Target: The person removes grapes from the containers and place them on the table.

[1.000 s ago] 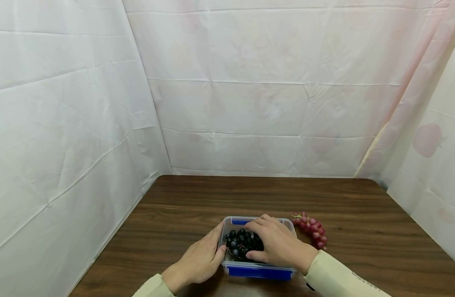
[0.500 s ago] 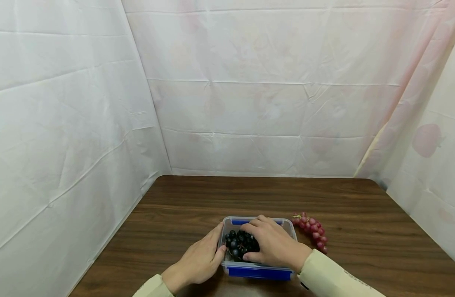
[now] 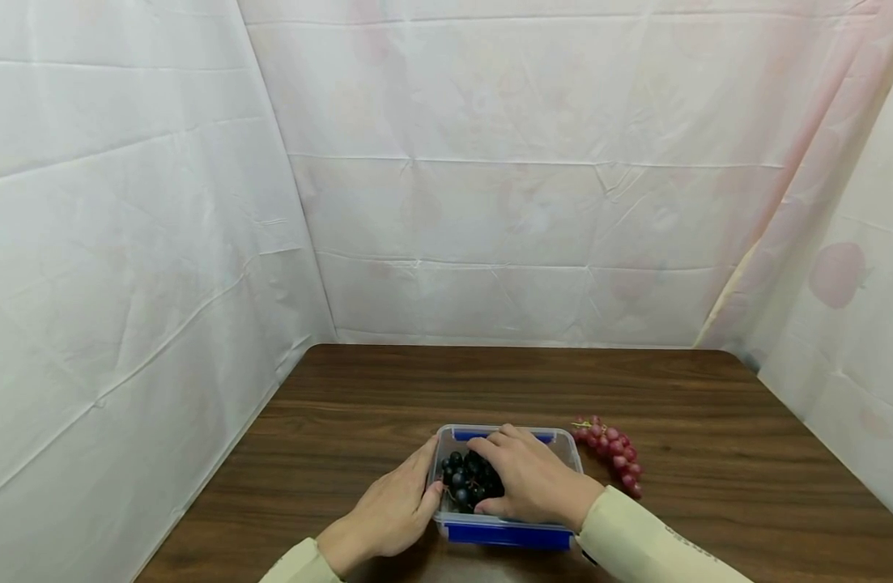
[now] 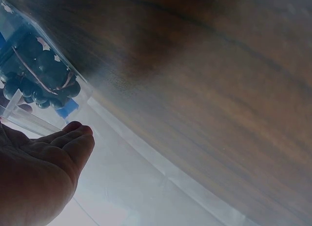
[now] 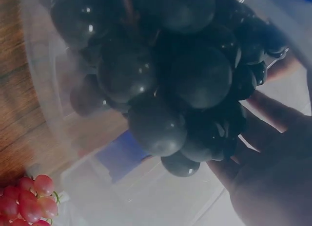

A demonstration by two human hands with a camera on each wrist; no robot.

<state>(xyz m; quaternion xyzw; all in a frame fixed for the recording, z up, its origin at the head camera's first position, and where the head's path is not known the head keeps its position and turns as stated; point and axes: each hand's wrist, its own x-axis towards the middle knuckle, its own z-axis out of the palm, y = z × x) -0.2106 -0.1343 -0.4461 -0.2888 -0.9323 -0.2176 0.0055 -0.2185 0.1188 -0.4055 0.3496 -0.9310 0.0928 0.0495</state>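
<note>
A bunch of black grapes (image 3: 464, 479) lies inside a clear plastic food box (image 3: 508, 521) with blue latches. My right hand (image 3: 532, 476) reaches into the box and grips the bunch from its right side, thumb on the near side and fingers on the far side. In the right wrist view the fingers show behind the black grapes (image 5: 158, 123). My left hand (image 3: 393, 500) rests along the box's left wall, fingers straight and thumb at the rim. From the left wrist view, the left palm (image 4: 39, 172) faces the clear wall with the grapes beyond it.
A bunch of red grapes (image 3: 617, 453) lies on the brown wooden table (image 3: 388, 397), just right of the box. White sheets (image 3: 490, 210) hang behind the table and on both sides.
My right hand has shifted slightly left within the box, and the black grapes' right side has moved left with it. My left hand and the box have stayed in place.
</note>
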